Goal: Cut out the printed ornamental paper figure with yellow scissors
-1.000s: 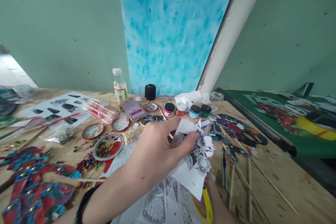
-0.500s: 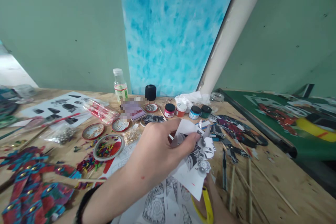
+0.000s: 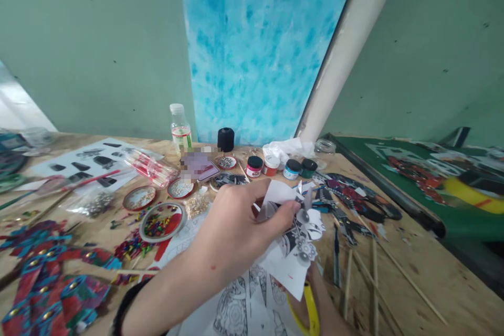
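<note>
My left hand (image 3: 244,226) pinches a partly cut printed paper (image 3: 285,268) between thumb and fingers. The paper carries black-and-white patterns, and cut flaps curl at its right side. Behind and below it, my right hand (image 3: 313,294) is mostly hidden, with its fingers through the yellow handles of a pair of scissors (image 3: 311,310). The blades are out of sight behind the paper. Under both hands lie white sheets with line drawings (image 3: 232,307).
Left of my arm are a dish of colourful brads (image 3: 163,223) and painted red-blue cut pieces (image 3: 51,283). Paint jars (image 3: 292,168), a bottle (image 3: 180,128) and a phone (image 3: 199,165) stand or lie at the back. Wooden sticks (image 3: 374,283) and a craft knife (image 3: 336,254) lie right.
Hardly anything differs. The cut flaps at the paper's right side have shifted slightly, while both hands stay in nearly the same place.
</note>
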`<state>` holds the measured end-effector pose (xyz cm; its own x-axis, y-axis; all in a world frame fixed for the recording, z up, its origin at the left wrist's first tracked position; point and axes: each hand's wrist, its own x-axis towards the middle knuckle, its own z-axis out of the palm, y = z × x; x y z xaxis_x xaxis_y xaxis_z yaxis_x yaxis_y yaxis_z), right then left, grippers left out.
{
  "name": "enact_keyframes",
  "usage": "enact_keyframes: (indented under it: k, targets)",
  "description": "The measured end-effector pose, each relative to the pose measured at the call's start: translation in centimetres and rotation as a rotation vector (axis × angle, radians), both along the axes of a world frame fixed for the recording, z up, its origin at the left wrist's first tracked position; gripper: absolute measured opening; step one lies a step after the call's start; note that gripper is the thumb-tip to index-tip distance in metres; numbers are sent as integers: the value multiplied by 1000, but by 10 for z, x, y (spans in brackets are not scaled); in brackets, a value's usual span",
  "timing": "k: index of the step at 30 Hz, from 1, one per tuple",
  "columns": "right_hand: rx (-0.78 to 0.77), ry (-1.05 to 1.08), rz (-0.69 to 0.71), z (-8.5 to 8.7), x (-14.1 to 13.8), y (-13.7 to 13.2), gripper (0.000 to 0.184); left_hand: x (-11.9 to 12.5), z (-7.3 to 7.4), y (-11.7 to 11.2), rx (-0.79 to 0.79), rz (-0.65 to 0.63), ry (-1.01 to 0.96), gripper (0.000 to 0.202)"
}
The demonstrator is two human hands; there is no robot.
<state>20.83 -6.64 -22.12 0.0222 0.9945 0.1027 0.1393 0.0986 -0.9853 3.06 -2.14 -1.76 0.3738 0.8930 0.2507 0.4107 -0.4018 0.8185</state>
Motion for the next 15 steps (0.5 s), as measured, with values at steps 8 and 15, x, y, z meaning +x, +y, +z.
enact_keyframes:
  k: [8,15]
  targets:
    - [17,-26,60,36,-3,4,24,0,2,-1,-49,8,-41,26]
    - [46,-78,85,42,-2,-1,25,2,3,-3,-104,-33,-89,25]
